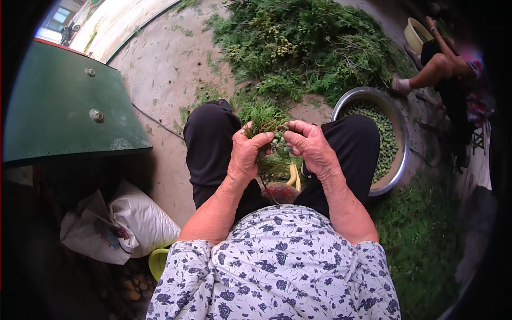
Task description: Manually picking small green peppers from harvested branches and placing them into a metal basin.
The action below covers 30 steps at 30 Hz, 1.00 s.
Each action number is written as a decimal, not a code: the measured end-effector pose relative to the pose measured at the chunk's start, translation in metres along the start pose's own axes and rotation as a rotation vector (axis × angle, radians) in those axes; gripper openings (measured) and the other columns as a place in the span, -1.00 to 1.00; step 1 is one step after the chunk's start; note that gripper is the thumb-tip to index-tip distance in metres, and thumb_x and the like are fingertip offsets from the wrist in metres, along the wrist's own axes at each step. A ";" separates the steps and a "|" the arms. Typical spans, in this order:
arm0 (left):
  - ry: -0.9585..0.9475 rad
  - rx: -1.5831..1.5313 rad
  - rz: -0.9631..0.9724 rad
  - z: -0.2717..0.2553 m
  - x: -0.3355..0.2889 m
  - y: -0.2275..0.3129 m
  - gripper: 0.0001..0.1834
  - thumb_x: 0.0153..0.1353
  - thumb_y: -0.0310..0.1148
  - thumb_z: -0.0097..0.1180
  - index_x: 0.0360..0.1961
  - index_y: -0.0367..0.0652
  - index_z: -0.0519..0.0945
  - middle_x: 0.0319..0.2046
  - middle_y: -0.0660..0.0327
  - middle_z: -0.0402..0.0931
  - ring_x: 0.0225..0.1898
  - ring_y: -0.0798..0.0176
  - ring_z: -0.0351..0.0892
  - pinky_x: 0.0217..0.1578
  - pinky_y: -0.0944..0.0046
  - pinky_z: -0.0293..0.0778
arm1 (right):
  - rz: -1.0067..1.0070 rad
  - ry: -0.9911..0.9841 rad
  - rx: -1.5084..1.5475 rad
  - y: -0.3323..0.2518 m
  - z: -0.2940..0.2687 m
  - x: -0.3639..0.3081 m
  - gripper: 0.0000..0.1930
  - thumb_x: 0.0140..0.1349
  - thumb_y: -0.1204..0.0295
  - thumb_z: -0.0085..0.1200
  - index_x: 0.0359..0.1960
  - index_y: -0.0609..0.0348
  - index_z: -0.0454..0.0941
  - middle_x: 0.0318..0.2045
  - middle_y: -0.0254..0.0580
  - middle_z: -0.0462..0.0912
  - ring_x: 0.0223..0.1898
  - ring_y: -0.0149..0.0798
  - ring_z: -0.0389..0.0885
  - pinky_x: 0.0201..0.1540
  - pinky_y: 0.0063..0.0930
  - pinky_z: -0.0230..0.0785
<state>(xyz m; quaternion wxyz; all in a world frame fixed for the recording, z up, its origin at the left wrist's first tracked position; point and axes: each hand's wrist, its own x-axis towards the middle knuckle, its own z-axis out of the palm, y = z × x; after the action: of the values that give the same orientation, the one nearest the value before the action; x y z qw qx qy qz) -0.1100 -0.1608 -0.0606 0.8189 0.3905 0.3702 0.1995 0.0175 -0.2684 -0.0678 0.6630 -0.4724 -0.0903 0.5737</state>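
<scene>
Over my lap, my left hand (246, 153) is closed around a leafy evergreen sprig (262, 116), which fans out above the fingers and hangs down below them. My right hand (314, 150) pinches at the right side of the same sprig, thumb against forefinger. Small pale green cones (281, 143) show between the two hands; whether one is inside the right fingertips is hidden. Beside my right knee stands a wide metal basin (404, 144) holding many round green cones (385, 140).
A large heap of cut evergreen branches (304, 48) lies ahead, with more greenery (416, 234) at the right. Another person's leg (426, 77) and a pale tub (413, 34) are at far right. Left are a green metal panel (69, 101), white sacks (141, 218) and a yellow-green container (156, 262).
</scene>
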 end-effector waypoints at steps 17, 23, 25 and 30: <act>0.004 -0.064 -0.021 -0.007 0.005 -0.006 -0.77 0.00 -0.62 0.17 -0.28 -0.21 0.47 -0.50 0.27 0.54 -0.61 0.48 0.42 -0.65 0.51 0.33 | 0.005 -0.023 0.223 -0.002 -0.001 0.001 -0.86 0.15 0.49 0.06 -0.27 0.21 0.45 -0.43 -0.36 0.49 -0.48 -0.54 0.44 -0.57 -0.70 0.22; 0.041 -0.071 0.050 -0.005 0.007 -0.010 -0.74 0.02 -0.63 0.16 -0.25 -0.23 0.42 -0.49 0.24 0.53 -0.64 0.46 0.42 -0.65 0.50 0.35 | -0.250 0.052 -0.348 0.000 0.005 -0.004 -0.80 -0.05 0.50 0.23 -0.35 0.22 0.51 -0.40 -0.29 0.53 -0.40 -0.40 0.50 -0.39 -0.57 0.34; 0.053 -0.106 0.057 0.002 0.006 -0.010 -0.75 0.02 -0.64 0.15 -0.25 -0.24 0.42 -0.48 0.24 0.53 -0.63 0.46 0.43 -0.65 0.50 0.36 | -0.405 0.086 -0.602 0.005 0.015 0.000 -0.78 -0.07 0.49 0.24 -0.35 0.22 0.52 -0.42 -0.27 0.53 -0.40 -0.37 0.50 -0.38 -0.55 0.34; 0.001 -0.083 0.053 -0.005 0.008 -0.012 -0.76 0.03 -0.65 0.13 -0.25 -0.25 0.43 -0.47 0.23 0.53 -0.61 0.45 0.45 -0.64 0.52 0.37 | -0.628 0.094 -0.886 0.016 0.012 0.008 -0.83 -0.01 0.47 0.21 -0.36 0.21 0.54 -0.50 -0.25 0.52 -0.46 -0.37 0.49 -0.42 -0.56 0.34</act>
<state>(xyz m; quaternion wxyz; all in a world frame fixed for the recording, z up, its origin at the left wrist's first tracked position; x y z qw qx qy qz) -0.1082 -0.1611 -0.0755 0.8286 0.3657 0.3518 0.2364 0.0014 -0.2569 -0.0768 0.5433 -0.6821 -0.4302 0.2335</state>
